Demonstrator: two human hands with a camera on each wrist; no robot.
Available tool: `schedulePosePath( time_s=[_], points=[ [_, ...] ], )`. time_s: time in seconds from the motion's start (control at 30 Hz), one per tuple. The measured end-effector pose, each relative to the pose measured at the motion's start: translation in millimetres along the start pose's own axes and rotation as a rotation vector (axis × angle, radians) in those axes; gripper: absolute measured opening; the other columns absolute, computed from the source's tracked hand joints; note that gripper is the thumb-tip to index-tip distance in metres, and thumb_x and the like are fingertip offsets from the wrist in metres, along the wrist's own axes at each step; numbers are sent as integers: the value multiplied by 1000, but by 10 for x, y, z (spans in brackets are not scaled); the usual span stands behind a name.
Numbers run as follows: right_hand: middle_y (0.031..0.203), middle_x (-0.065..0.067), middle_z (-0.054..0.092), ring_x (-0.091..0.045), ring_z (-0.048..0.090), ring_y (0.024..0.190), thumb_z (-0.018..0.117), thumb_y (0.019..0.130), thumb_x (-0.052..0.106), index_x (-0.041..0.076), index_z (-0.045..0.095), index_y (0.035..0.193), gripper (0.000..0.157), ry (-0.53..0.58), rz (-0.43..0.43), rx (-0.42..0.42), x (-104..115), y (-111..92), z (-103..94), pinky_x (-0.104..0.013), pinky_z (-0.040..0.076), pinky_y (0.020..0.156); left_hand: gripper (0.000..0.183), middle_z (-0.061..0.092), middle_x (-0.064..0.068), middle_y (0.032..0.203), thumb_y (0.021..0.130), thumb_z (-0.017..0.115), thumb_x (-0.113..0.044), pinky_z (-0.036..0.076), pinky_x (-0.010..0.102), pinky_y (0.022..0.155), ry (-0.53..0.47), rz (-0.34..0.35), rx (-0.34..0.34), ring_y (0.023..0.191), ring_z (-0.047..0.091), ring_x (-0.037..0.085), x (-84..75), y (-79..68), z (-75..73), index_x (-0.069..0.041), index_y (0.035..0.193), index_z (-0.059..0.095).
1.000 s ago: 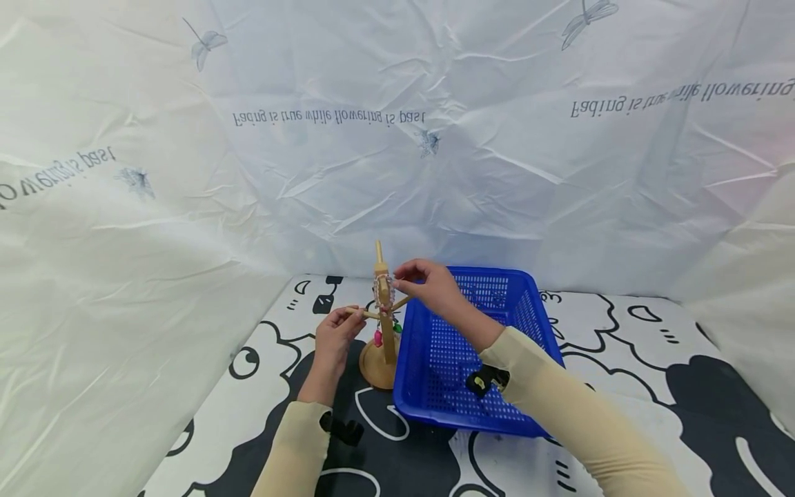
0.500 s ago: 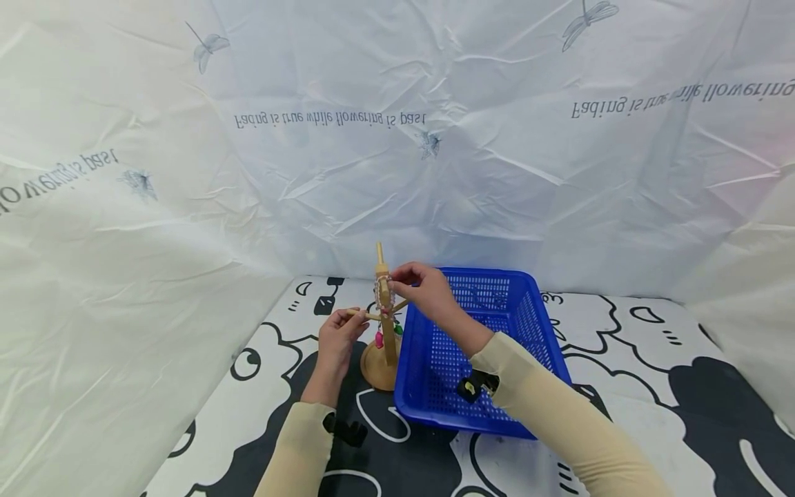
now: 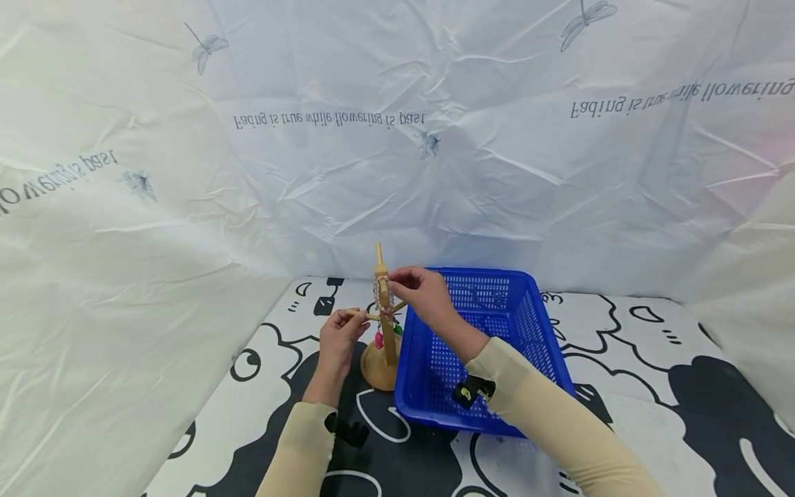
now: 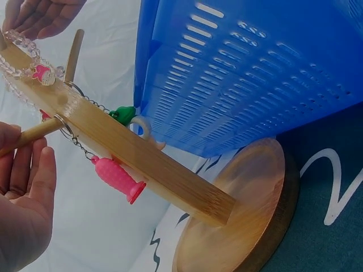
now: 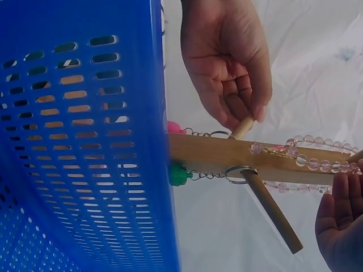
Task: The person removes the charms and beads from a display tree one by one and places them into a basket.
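Here's the left hand [image 3: 337, 337], fingers bent, its grip closed in a pinch on the outer end of a wooden side peg [image 4: 35, 132] of the round-based jewellery stand [image 3: 389, 342]. On that peg's inner end, between fingertips and post, sits the ring of a pink charm [image 4: 116, 177], dangling below. Up top, the right hand [image 3: 428, 295] is right beside the clear-and-pink beaded bracelet [image 5: 325, 166], which drapes around the upper post, well above the left grip. Right fingers bent, little gap there; I can't tell whether they hold beads or wood. A green charm [image 5: 179, 174] hangs from the opposite peg [image 5: 275, 212]. Close by on the cartoon-print tabletop [image 3: 422, 459], the blue perforated basket [image 3: 453, 417].
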State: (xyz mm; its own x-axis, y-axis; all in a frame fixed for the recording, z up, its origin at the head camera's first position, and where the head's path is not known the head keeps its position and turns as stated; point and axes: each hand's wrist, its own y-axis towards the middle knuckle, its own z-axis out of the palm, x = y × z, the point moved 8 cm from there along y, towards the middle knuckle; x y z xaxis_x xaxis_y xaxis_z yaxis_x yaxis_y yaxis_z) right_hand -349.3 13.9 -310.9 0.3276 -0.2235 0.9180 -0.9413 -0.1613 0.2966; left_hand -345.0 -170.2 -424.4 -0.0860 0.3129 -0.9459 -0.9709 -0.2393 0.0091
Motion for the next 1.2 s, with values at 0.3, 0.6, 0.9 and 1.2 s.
schedulePosePath(
  time_s=[0.3, 0.6, 0.9, 1.2],
  points=[
    [115, -19, 74, -27, 71, 103, 69, 97, 11, 1, 73, 114, 20, 8, 8, 9, 5, -16, 22, -36, 62, 93, 8, 69, -8, 86, 98, 66, -4, 63, 18, 82, -7, -4, 6, 82, 72, 3, 5, -2, 9, 0, 104, 64],
    [115, -18, 74, -23, 71, 101, 69, 97, 12, 2, 73, 113, 19, 17, 18, 20, 38, -62, -8, -33, 63, 91, 6, 68, -7, 85, 97, 66, -2, 62, 17, 80, 1, -12, 4, 81, 70, 4, -7, -14, 23, 0, 103, 64],
    [113, -18, 75, -15, 71, 94, 70, 97, 11, 1, 74, 110, 17, 27, 4, 48, 120, -131, -44, -24, 60, 82, 13, 67, -6, 82, 94, 68, 2, 62, 16, 78, -34, 11, 11, 78, 69, 4, -3, 9, 26, -10, 90, 65],
    [114, -17, 75, -14, 72, 96, 70, 97, 13, 1, 75, 109, 18, 31, 18, 76, 154, -166, -58, -27, 61, 85, 17, 67, -7, 82, 94, 67, 4, 62, 17, 78, -41, 12, 8, 78, 70, 4, 2, 22, 18, -11, 88, 64]
  ],
)
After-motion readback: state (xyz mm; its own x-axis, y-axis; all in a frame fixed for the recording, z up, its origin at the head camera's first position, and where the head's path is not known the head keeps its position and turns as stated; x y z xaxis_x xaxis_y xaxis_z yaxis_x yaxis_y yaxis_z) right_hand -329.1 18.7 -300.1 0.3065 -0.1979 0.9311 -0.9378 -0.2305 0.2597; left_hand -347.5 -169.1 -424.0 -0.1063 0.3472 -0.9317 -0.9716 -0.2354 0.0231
